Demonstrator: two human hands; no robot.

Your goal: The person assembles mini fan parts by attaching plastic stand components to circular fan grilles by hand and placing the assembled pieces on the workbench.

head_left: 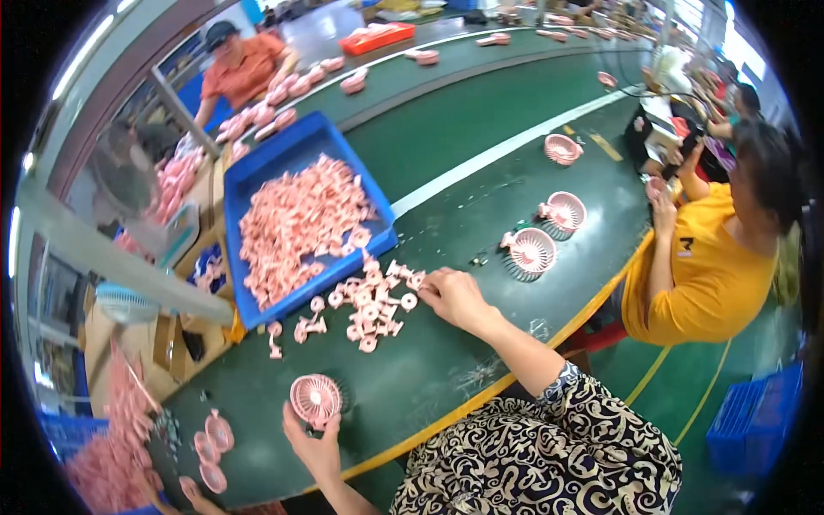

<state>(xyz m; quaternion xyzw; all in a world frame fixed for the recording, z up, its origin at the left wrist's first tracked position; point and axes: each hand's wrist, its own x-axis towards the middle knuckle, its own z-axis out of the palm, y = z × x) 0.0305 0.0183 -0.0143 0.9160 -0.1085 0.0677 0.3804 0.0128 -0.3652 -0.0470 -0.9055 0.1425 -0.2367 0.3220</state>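
Near the front edge of the green work surface, my left hand (314, 448) grips a round pink slatted fan housing (316, 400) between thumb and fingers, its slatted face turned up. My right hand (457, 297) reaches to the right side of a loose pile of small pink plastic parts (369, 307). Its fingers close at a small pink plastic part (415, 281) on the pile's edge; the fingertips are partly hidden. Behind the pile, a blue tray (326, 281) is heaped with the same small parts.
Several pink fan housings (533, 251) lie to the right, others (218, 429) at lower left. A person in yellow (712, 266) works at the right; another in orange (245, 75) sits across the belt. A metal post (129, 249) stands left. Another person's hand shows at lower left.
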